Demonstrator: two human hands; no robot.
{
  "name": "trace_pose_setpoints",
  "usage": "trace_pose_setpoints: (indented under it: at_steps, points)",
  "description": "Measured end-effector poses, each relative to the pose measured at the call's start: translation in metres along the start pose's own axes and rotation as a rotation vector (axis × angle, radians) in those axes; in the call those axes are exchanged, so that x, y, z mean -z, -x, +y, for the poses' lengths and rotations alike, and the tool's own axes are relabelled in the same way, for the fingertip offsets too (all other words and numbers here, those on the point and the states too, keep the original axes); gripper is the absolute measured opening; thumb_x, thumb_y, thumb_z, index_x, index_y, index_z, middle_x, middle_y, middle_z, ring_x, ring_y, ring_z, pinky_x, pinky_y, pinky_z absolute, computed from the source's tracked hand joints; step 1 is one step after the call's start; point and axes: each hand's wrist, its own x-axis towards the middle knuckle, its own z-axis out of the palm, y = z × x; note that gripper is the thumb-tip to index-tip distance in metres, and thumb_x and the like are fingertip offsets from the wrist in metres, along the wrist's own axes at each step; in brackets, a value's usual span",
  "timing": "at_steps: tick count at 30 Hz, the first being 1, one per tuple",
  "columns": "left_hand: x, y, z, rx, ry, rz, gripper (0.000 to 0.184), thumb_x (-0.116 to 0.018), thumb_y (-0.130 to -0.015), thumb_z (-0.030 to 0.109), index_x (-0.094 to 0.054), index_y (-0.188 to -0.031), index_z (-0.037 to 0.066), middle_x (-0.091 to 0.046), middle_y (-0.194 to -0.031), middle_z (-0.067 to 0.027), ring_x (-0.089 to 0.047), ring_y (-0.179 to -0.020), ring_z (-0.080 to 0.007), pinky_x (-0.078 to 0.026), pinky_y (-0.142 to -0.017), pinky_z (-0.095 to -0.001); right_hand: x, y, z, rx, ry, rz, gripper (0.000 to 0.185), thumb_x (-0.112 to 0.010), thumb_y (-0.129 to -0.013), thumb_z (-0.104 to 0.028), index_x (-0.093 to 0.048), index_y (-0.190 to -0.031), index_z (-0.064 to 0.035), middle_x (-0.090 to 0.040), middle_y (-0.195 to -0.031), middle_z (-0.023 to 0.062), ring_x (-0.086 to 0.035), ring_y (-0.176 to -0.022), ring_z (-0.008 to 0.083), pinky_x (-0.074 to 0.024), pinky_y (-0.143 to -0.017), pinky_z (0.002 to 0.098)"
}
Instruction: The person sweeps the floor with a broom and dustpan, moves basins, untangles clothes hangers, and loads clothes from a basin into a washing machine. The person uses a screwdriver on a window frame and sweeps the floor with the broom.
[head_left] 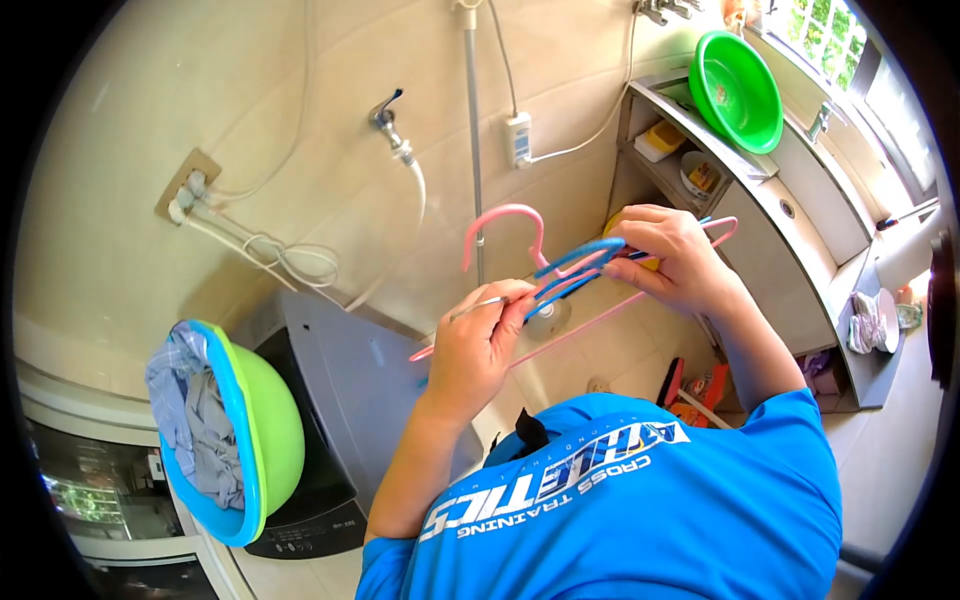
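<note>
The grey machine top (345, 365) bears a blue-and-green basin (275, 425) of clothes (210, 430).

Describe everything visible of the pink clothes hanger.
The pink clothes hanger is slender, apparently plastic, with a curved hook and straight lower bar. Bearing no garment, it is held tilted in midair by the left hand and right hand, an end showing beyond each. A blue clothes hanger overlaps it near the hook.

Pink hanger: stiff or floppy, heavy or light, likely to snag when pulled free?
Likely stiff: the pink hanger shows a cleanly curved hook and a straight lower bar. Probably light, given its slim, open frame. May snag, since it overlaps the blue hanger and has an open hook.
</note>
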Motion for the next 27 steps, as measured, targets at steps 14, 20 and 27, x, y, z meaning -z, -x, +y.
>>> trace_pose_setpoints:
  at_steps: [14,20,27]
  points:
    - [-0.083,-0.073,-0.024,0.285,0.111,0.078,0.009,-0.051,-0.087,0.009,-0.048,-0.089,0.001,-0.051,-0.073,-0.0030,-0.046,-0.058,-0.0081,-0.040,-0.052,-0.0216,0.030,-0.023,0.115,0.039,-0.083,-0.095,0.023,-0.066,-0.070,-0.023,-0.054,-0.081,-0.0067,-0.053,-0.071,0.0078,-0.055,-0.064,0.0283,-0.0434,-0.055,0.0368]
    - [-0.064,-0.089,-0.045,0.534,0.600,-0.287,0.038,-0.043,-0.090,0.033,-0.044,-0.112,0.002,-0.046,-0.081,-0.0005,-0.042,-0.070,-0.0063,-0.038,-0.057,-0.0169,0.052,-0.055,0.145,0.020,-0.141,-0.096,0.035,-0.072,-0.061,-0.031,-0.050,-0.068,-0.0046,-0.048,-0.063,0.0079,-0.050,-0.058,0.0271,-0.0385,-0.050,0.0347]
    - [-0.031,-0.105,-0.086,0.733,0.644,-0.517,0.036,-0.046,-0.090,0.026,-0.045,-0.118,0.004,-0.050,-0.100,-0.0001,-0.046,-0.085,-0.0064,-0.039,-0.072,-0.0213,0.056,-0.092,0.128,0.187,0.210,0.016,0.024,-0.066,-0.068,-0.024,-0.050,-0.062,-0.0079,-0.048,-0.057,0.0051,-0.052,-0.053,0.0257,-0.0409,-0.046,0.0365]
